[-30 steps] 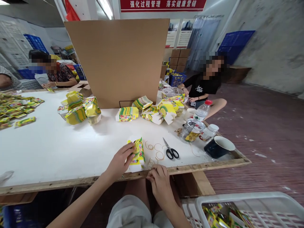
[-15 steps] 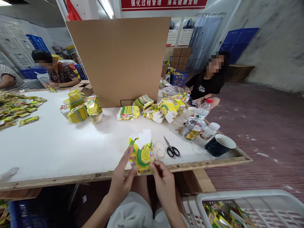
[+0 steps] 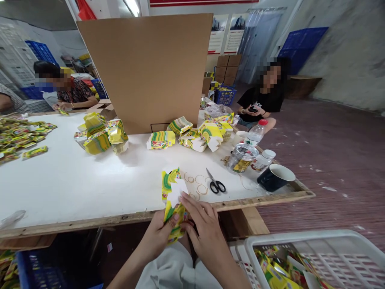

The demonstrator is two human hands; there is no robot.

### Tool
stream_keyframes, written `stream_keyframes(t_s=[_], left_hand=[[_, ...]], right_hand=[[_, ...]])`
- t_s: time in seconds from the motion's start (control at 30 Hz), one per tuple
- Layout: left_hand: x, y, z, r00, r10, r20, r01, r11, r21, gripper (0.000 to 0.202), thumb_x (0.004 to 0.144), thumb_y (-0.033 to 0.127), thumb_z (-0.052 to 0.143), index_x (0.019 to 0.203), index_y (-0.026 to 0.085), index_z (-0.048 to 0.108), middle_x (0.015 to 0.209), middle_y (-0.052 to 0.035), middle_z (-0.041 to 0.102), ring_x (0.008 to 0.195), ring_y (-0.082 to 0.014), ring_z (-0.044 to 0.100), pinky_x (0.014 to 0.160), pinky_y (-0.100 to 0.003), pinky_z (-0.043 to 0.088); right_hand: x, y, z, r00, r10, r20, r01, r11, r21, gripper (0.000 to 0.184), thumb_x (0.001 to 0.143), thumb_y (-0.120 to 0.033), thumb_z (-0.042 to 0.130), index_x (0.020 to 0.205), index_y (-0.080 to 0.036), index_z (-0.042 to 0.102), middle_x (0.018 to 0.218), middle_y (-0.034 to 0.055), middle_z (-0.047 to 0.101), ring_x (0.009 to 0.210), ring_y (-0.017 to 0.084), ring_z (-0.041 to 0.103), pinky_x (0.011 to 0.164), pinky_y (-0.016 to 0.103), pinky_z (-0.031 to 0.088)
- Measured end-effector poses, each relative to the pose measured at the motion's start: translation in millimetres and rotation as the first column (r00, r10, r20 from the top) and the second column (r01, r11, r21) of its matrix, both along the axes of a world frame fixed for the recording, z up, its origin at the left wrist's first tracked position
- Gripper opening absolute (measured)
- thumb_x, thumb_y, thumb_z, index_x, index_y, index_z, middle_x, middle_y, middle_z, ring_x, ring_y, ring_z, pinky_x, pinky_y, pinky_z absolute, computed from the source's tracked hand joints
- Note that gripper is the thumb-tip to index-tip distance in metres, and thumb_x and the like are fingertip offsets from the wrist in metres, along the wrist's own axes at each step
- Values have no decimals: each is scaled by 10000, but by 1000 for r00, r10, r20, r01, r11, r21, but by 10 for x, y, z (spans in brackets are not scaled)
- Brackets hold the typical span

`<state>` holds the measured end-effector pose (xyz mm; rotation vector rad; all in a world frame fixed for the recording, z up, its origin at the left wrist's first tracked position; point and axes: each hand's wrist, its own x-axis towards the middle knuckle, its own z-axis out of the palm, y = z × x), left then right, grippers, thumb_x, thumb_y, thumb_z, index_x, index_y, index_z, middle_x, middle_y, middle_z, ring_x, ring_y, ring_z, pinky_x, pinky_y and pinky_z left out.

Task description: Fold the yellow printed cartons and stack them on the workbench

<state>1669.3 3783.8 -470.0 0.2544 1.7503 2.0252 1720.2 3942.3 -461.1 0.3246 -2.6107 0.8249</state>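
Note:
Both my hands hold a flat yellow-and-green printed carton (image 3: 172, 192) over the near edge of the white table (image 3: 75, 184). My left hand (image 3: 159, 235) grips its lower part from below, fingers closed around it. My right hand (image 3: 202, 228) covers the carton's lower right, with a finger pressed on its white flap. Several rubber bands (image 3: 197, 188) and black-handled scissors (image 3: 215, 184) lie on the table just beyond.
A tall cardboard sheet (image 3: 147, 68) stands mid-table with more folded cartons (image 3: 102, 136) in front. A jar (image 3: 242, 157), water bottle (image 3: 254, 134) and dark mug (image 3: 275, 177) sit at right. A white crate (image 3: 303, 261) of packets is lower right. Two other people sit beyond.
The carton was lifted off the table and brought down toward my lap. My right hand left the table edge and joined my left on the carton.

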Motion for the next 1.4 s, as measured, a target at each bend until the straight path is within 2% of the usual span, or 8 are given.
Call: stream_keyframes(t_s=[0.1, 0.23, 0.33, 0.4, 0.6, 0.87, 1.23, 1.4], left_hand=[[32, -29, 2, 998, -11, 59, 11, 1000, -2, 409, 744, 501, 735, 897, 122, 737, 869, -83, 709, 834, -208, 617, 773, -298, 503], [59, -34, 26, 954, 36, 297, -68, 993, 100, 509, 689, 611, 725, 899, 148, 744, 838, -70, 724, 783, -206, 634, 727, -298, 496], [60, -44, 62, 917, -72, 393, -5, 981, 192, 556, 708, 634, 694, 966, 145, 749, 816, -74, 734, 774, -218, 648, 713, -307, 486], [64, -73, 51, 905, -88, 417, 15, 984, 175, 521, 682, 597, 741, 910, 129, 763, 765, -72, 732, 739, -209, 646, 684, -288, 471], [114, -219, -109, 924, -1, 383, -49, 991, 121, 489, 619, 564, 803, 892, 159, 771, 777, -51, 745, 760, -192, 648, 723, -277, 465], [103, -195, 48, 960, -118, 253, 85, 987, 137, 411, 702, 516, 765, 943, 185, 786, 767, -40, 740, 746, -175, 618, 710, -262, 463], [152, -191, -55, 946, -39, 323, -25, 981, 193, 390, 668, 497, 800, 894, 180, 790, 712, -22, 716, 672, -134, 604, 673, -237, 477], [191, -194, -64, 944, -32, 327, -31, 982, 187, 429, 680, 522, 779, 942, 183, 777, 772, -43, 745, 687, -163, 645, 676, -270, 513]], right_hand=[[-7, -8, 8, 999, 9, 38, -8, 1000, -8, 591, 822, -23, 574, 1361, -233, 454, 1343, 77, 592, 1163, 268, 532, 965, 456, 412], [-5, 1, -68, 1000, -11, -16, 11, 999, -50, 498, 794, -27, 619, 1237, -225, 509, 1248, 90, 629, 1118, 274, 563, 933, 453, 424], [-8, 23, -98, 998, -46, -40, 42, 994, -102, 394, 767, -21, 652, 1081, -223, 525, 1173, 93, 641, 1078, 273, 584, 895, 437, 440], [-12, 30, -97, 998, -55, -36, 50, 990, -135, 343, 752, -24, 676, 977, -224, 511, 1142, 94, 634, 1072, 273, 585, 882, 428, 446], [-26, 25, -55, 1000, -16, 1, 15, 984, -180, 336, 740, -75, 738, 912, -235, 497, 1156, 83, 611, 1093, 266, 571, 889, 412, 445], [-31, -1, -114, 999, -45, 11, 47, 968, -247, 265, 760, -53, 659, 840, -235, 484, 1134, 89, 605, 1082, 263, 569, 879, 402, 452], [-57, -21, -89, 995, -23, 93, 45, 968, -246, 311, 717, 20, 630, 821, -230, 476, 1129, 75, 599, 1091, 257, 541, 905, 424, 442], [-28, 8, 44, 995, 31, 95, -14, 984, -178, 215, 743, -54, 683, 819, -236, 597, 1377, 70, 497, 1251, 297, 414, 1016, 495, 394]])
